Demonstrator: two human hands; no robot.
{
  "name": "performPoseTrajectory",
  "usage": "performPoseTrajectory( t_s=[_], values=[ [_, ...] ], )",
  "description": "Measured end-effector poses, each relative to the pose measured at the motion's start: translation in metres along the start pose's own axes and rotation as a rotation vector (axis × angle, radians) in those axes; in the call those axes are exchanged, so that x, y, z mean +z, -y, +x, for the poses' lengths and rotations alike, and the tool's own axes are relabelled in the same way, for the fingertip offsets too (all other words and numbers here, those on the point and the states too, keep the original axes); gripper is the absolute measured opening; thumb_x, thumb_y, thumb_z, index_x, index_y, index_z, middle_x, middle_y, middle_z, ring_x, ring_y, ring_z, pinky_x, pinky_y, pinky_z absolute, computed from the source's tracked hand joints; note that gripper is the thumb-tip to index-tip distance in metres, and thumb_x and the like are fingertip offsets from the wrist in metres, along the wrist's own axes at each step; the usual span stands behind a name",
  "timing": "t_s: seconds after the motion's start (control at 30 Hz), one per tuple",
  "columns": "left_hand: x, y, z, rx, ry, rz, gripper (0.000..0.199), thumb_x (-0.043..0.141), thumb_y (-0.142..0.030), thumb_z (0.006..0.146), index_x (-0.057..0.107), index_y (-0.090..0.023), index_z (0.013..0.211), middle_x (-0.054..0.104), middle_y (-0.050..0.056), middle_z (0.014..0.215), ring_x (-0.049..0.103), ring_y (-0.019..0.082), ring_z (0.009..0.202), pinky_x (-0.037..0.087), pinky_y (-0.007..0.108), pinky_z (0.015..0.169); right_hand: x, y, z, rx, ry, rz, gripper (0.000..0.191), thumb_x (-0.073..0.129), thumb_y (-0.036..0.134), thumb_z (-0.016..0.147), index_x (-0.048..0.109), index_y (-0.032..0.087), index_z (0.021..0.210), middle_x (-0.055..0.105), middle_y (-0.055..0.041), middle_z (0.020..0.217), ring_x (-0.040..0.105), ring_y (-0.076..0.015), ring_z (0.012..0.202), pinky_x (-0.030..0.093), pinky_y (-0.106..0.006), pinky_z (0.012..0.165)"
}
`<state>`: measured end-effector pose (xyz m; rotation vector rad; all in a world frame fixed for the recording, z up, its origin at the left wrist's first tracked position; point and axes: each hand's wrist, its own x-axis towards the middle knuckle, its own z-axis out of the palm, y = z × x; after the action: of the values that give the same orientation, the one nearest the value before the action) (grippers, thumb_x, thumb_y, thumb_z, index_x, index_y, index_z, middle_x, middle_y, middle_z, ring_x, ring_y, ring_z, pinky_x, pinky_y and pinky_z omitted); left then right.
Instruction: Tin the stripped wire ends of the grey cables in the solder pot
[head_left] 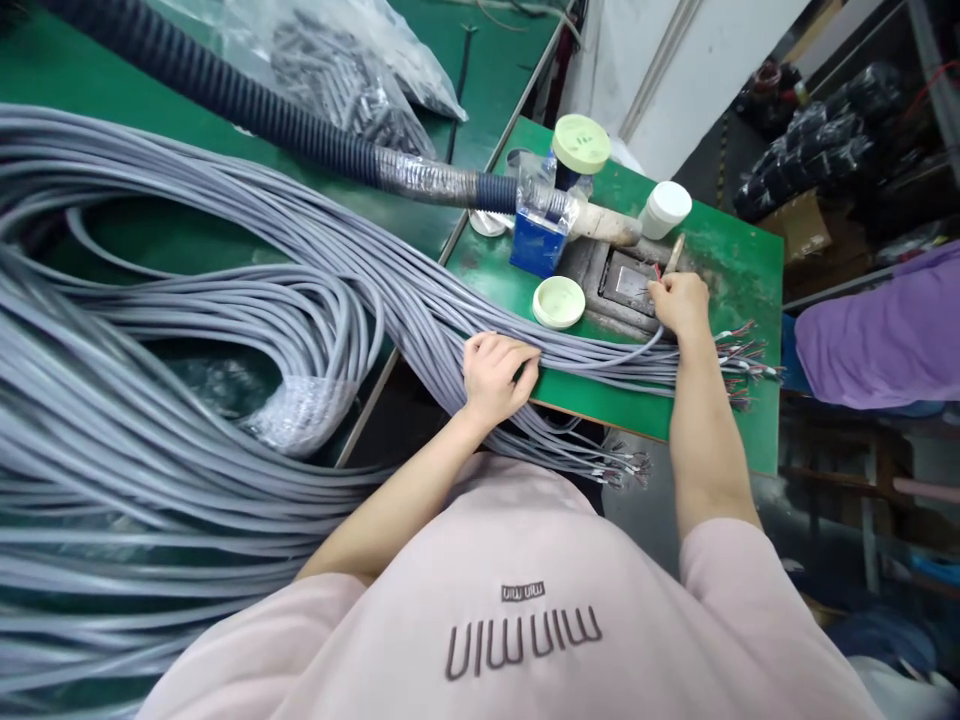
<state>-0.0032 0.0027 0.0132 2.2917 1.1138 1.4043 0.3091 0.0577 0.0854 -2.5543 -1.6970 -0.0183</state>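
Long grey cables (420, 290) run in a thick bundle from the left across to the right table. My left hand (499, 375) rests on the bundle near the table's front edge, its fingers bent over the cables. At the metal solder pot (634, 284), my right hand (681, 300) is closed on the end of one grey cable, with thin red wires showing past the fingertips above the pot. Stripped cable ends (742, 365) with coloured wires lie to the right, beyond my right forearm.
A ribbed black hose (300, 130) ends above a blue box (538, 243). Round the pot stand an open pale green tub (559, 302), a lidded green tub (580, 145) and a white jar (665, 209). A person's purple sleeve (881, 330) is at right.
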Motion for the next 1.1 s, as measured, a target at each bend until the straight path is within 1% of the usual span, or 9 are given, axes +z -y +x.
performPoseTrajectory(
  t_s=[0.27,0.37,0.53,0.73,0.97,1.1],
  values=[
    [0.000,0.000,-0.001,-0.001,0.012,0.018,0.011,0.063,-0.019,0.084,0.065,-0.025,0.092,0.074,-0.001,0.087,0.066,0.018,0.085,0.039,0.041,0.093,0.009,0.000,0.016,0.020,0.016,0.002,0.028,0.052,0.036,0.085,0.071,0.016,0.080,0.071,-0.0176,0.088,0.064,-0.0325,0.091,0.047,-0.040,0.081],
    [0.000,0.000,-0.001,-0.016,0.033,0.019,0.010,0.062,-0.020,0.084,0.065,-0.025,0.092,0.075,-0.001,0.089,0.066,0.018,0.087,0.039,0.042,0.095,0.010,0.002,0.024,0.042,0.044,-0.011,0.029,0.054,0.035,0.084,0.073,0.014,0.085,0.071,-0.0202,0.094,0.065,-0.0338,0.094,0.047,-0.042,0.084],
    [-0.001,-0.001,0.000,-0.017,0.026,-0.029,0.011,0.060,-0.019,0.085,0.065,-0.025,0.093,0.075,0.000,0.091,0.066,0.018,0.088,0.038,0.042,0.095,0.012,0.004,0.033,0.092,0.072,-0.005,0.029,0.057,0.034,0.084,0.074,0.013,0.092,0.070,-0.0226,0.099,0.064,-0.0345,0.097,0.047,-0.044,0.086],
    [0.000,-0.001,-0.001,-0.057,0.062,-0.022,0.010,0.060,-0.021,0.085,0.065,-0.025,0.093,0.075,0.000,0.093,0.066,0.019,0.090,0.037,0.043,0.097,0.014,0.008,0.036,0.097,0.075,-0.001,0.029,0.058,0.033,0.082,0.074,0.012,0.093,0.070,-0.0234,0.098,0.063,-0.0349,0.096,0.048,-0.045,0.084],
    [-0.002,-0.003,0.002,-0.018,0.015,-0.036,0.012,0.061,-0.019,0.085,0.064,-0.025,0.094,0.075,-0.001,0.094,0.066,0.017,0.091,0.037,0.041,0.096,0.014,0.013,0.035,0.087,0.122,-0.050,0.026,0.057,0.029,0.083,0.073,0.012,0.095,0.070,-0.0232,0.103,0.064,-0.0352,0.102,0.047,-0.045,0.088],
    [-0.002,-0.002,0.000,-0.039,0.036,-0.031,0.011,0.061,-0.020,0.085,0.065,-0.025,0.093,0.075,-0.001,0.094,0.066,0.018,0.091,0.037,0.042,0.097,0.006,0.012,0.031,0.078,0.086,-0.038,0.025,0.056,0.030,0.084,0.073,0.013,0.090,0.071,-0.0204,0.098,0.065,-0.0333,0.099,0.047,-0.043,0.087]
  ],
)
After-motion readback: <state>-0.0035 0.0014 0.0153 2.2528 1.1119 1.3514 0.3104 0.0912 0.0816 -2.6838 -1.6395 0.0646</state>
